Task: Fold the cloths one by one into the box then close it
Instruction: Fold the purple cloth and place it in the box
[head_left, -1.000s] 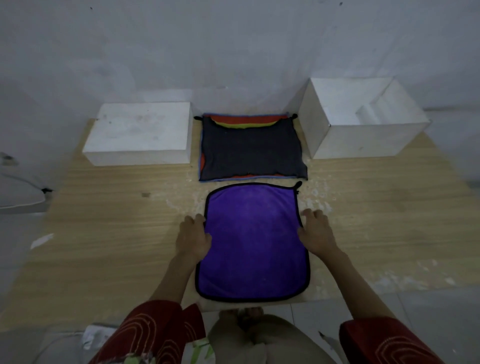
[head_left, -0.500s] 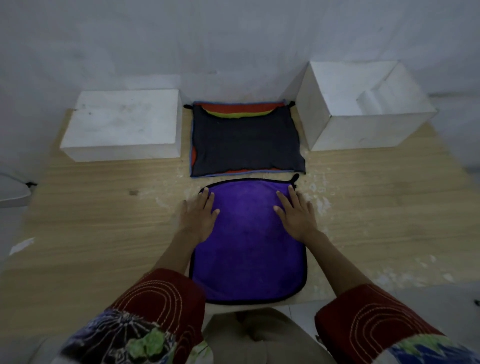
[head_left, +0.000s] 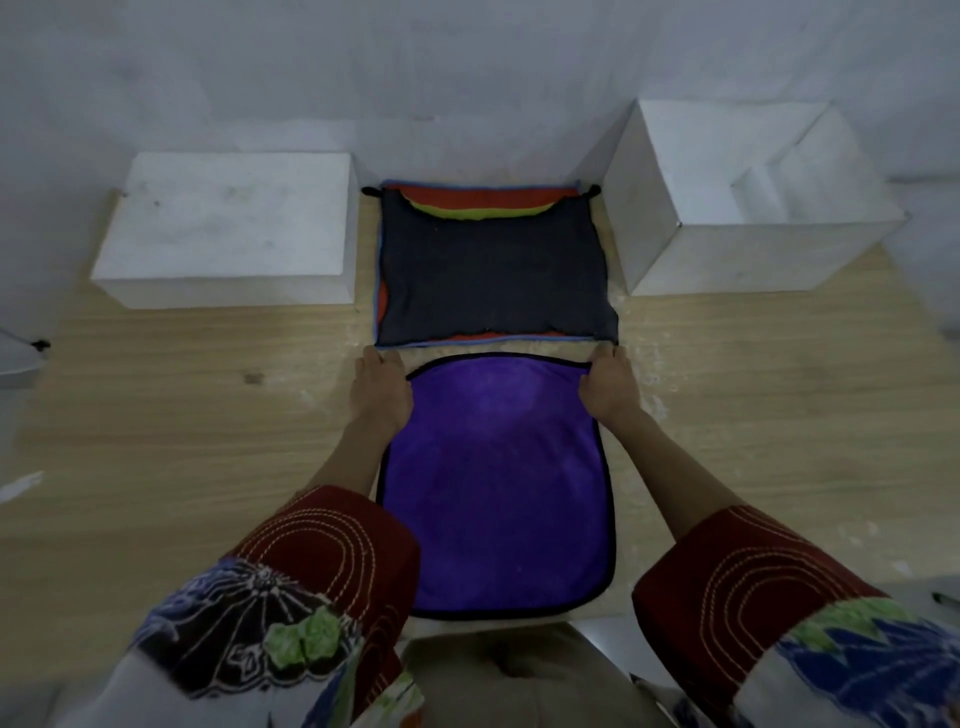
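A purple cloth (head_left: 496, 483) with black trim lies flat on the wooden table in front of me. My left hand (head_left: 380, 392) grips its far left corner and my right hand (head_left: 609, 387) grips its far right corner. Just beyond lies a stack of cloths (head_left: 493, 275), dark grey on top with red and yellow-green ones showing beneath. An open white box (head_left: 748, 244) stands at the back right. A white lid or closed box (head_left: 228, 228) sits at the back left.
The wooden table (head_left: 182, 426) runs wide to the left and right of the cloths. A white wall rises right behind the boxes. The table's near edge is at my body, with floor showing at the lower right.
Both hands slid forward from the cloth's sides, across its top surface, to its far corners and closed on them. My head has leaned further over the table.
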